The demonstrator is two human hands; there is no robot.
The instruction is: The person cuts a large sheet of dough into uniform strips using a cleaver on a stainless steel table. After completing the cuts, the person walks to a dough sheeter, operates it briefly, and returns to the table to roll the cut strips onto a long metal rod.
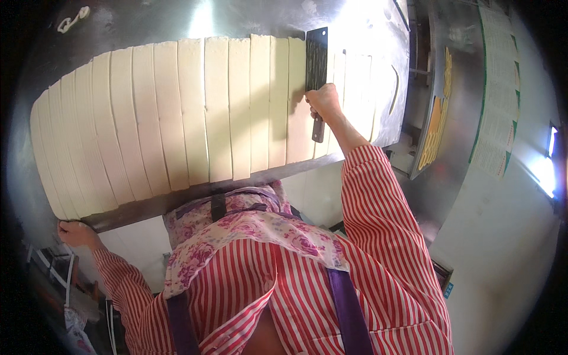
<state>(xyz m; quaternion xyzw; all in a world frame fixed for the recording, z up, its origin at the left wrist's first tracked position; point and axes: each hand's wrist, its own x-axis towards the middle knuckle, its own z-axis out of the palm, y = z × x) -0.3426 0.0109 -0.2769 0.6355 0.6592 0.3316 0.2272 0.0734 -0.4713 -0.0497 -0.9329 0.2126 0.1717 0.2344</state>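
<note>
A broad sheet of pale dough [171, 115] covers much of the metal worktop, cut crosswise into many long strips. My right hand [326, 104] grips the wooden handle of a cleaver [317, 57]. Its dark, rectangular blade points away from me over the right part of the sheet, lined up with the cuts. Glare washes out the strips right of the blade. Down at the near left corner of the dough, my left hand [77, 233] rests by the table edge with its fingers curled. Whether those fingers hold the edge is hidden.
The steel worktop [146, 20] carries a small dough scrap [73, 20] at its far left. A thin dark strip [393, 91] lies near the right edge. Beyond it, a tray [421, 151] holds yellow ring-like pieces [430, 144]. Printed sheets [497, 88] hang on the right wall.
</note>
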